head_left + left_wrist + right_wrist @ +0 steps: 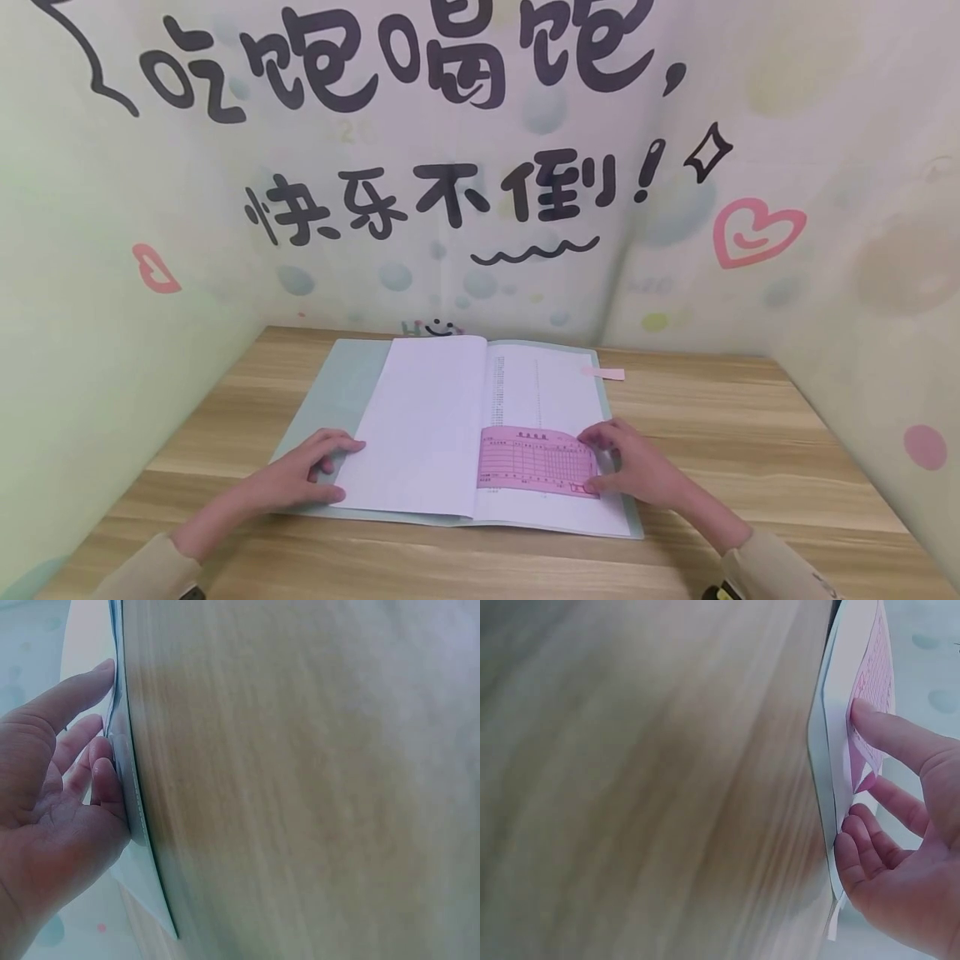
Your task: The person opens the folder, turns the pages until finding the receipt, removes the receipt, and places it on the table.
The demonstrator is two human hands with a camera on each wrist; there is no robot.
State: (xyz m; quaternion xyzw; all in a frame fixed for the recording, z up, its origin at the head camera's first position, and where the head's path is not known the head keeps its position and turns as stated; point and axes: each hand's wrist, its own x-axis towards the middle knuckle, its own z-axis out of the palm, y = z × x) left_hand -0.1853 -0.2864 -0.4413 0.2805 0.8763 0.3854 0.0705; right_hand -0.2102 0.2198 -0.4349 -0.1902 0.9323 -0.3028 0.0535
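Observation:
A pale green folder (pixel 339 379) lies open on the table with white sheets inside. On its right side, a pink receipt slip (pixel 525 460) with a printed grid lies over a white printed page (pixel 555 392). My right hand (pixel 633 467) holds the slip's right edge between thumb and forefinger, and in the right wrist view that edge bows up off the page. On the other side, my left hand (pixel 309 473) rests at the left edge of a blank white sheet (pixel 427 417). Its thumb and forefinger touch the sheet; its other fingers bend loosely over the folder cover.
A small pink tab (pixel 603 374) sticks out past the folder's right edge. The wood-grain table (pixel 375 558) runs back to a printed wall sheet (pixel 450 283) with large black lettering, and side panels stand at left and right.

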